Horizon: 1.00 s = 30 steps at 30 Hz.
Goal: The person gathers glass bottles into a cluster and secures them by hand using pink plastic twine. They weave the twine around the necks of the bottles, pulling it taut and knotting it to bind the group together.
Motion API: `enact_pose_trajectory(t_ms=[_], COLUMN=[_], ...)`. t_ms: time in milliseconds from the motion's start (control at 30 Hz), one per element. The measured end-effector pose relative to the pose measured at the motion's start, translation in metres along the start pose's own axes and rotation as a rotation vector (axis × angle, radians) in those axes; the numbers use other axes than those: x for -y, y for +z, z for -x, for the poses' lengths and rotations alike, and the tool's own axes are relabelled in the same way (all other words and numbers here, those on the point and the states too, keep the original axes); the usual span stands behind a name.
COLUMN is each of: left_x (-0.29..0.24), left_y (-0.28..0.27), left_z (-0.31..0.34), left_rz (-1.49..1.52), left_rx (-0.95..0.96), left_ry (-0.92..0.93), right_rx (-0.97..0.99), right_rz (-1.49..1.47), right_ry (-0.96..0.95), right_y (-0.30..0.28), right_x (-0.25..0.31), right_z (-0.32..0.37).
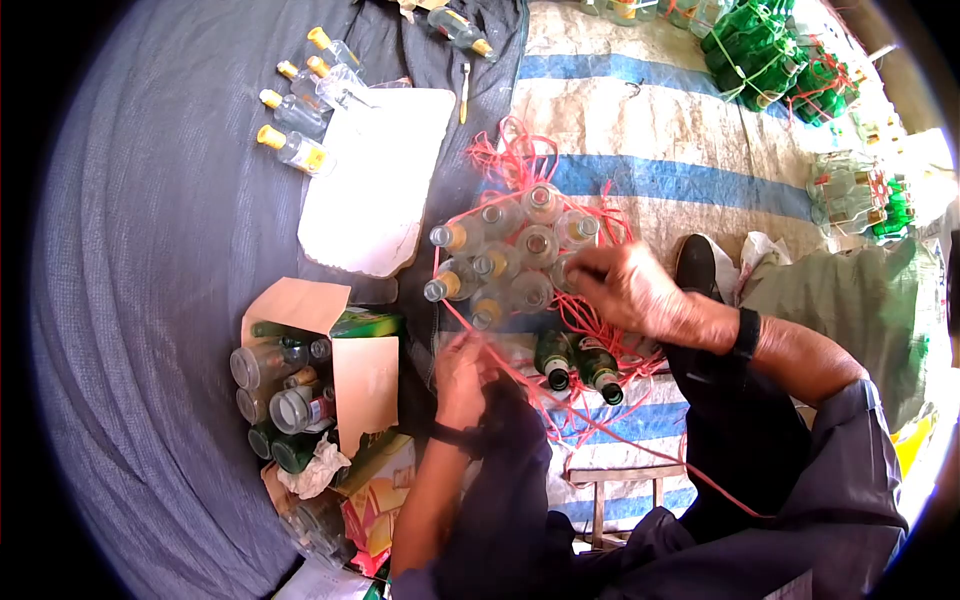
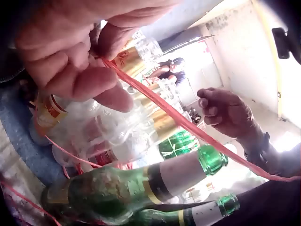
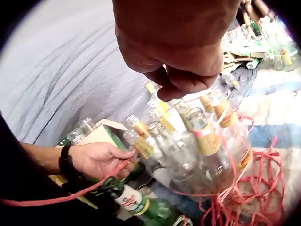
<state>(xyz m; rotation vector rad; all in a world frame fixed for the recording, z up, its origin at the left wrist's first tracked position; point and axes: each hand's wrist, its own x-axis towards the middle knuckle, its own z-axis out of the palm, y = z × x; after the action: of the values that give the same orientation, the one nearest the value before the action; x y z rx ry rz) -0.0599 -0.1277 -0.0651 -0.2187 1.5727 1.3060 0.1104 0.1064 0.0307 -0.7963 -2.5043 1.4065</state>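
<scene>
Clear glass bottles with gold labels stand upright in a tight cluster, red plastic string running around them. My left hand is low at the near left side of the cluster. Between its thumb and fingers it pinches a strand of red string, which stretches away to the lower right. My right hand, slightly blurred, hovers above the cluster's right side. Its fingers are loosely bent, with nothing visible in them. Two green bottles lean at the near side of the cluster.
A cardboard box of assorted bottles stands at left. Near a white board lie several capped bottles. Loose red string tangles beside the cluster. Tied green bottles stand far right; a small wooden stool is close to my legs.
</scene>
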Motion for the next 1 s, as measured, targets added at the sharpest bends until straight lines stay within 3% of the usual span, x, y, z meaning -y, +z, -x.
enact_pose_trajectory(t_ms=[100,233,433,567,633,667,700,733,767,800,833,900,967,1000], left_x=[-0.001,-0.015,-0.006,-0.011,-0.008,-0.003,0.001,0.003,0.004,-0.001,-0.006,-0.023,-0.038,-0.049], left_y=[0.009,0.029,0.043,0.052,0.048,0.041,0.036,0.033,0.031,0.035,0.038,0.045,0.054,0.064], left_z=[0.011,0.023,0.018,0.025,0.025,0.024,0.024,0.027,0.029,0.032,0.036,0.050,0.053,0.053], left_rz=[-0.056,-0.184,-0.191,-0.224,-0.257,-0.436,-0.614,-0.621,-0.833,-1.040,-1.045,-1.143,-1.200,-1.302], left_rx=[0.048,0.038,0.069,0.073,0.073,0.080,0.088,0.090,-0.039,-0.173,-0.170,-0.188,-0.162,-0.108], left_ry=[-0.012,-0.017,0.047,0.023,0.006,0.161,0.316,0.313,0.508,0.707,0.705,1.227,1.273,1.406], right_rx=[0.283,0.503,0.553,0.475,0.440,0.439,0.419,0.396,0.392,0.454,0.513,0.470,0.433,0.397], right_rz=[0.006,0.160,-0.037,-0.005,-0.260,-0.264,-0.191,-0.118,-0.124,-0.194,-0.264,-0.315,-0.364,-0.240], right_ry=[-0.128,0.116,0.247,0.274,0.260,0.261,0.073,-0.112,-0.109,0.035,0.181,0.149,0.120,0.024], right_y=[0.029,0.054,0.072,0.085,0.084,0.080,0.075,0.071,0.070,0.067,0.065,0.062,0.066,0.072], right_x=[-0.003,0.006,-0.005,-0.023,-0.036,-0.044,-0.053,-0.058,-0.062,-0.063,-0.064,-0.066,-0.071,-0.075], right_z=[0.009,0.012,0.013,0.011,0.011,0.012,0.014,0.014,0.015,0.014,0.014,0.016,0.020,0.021])
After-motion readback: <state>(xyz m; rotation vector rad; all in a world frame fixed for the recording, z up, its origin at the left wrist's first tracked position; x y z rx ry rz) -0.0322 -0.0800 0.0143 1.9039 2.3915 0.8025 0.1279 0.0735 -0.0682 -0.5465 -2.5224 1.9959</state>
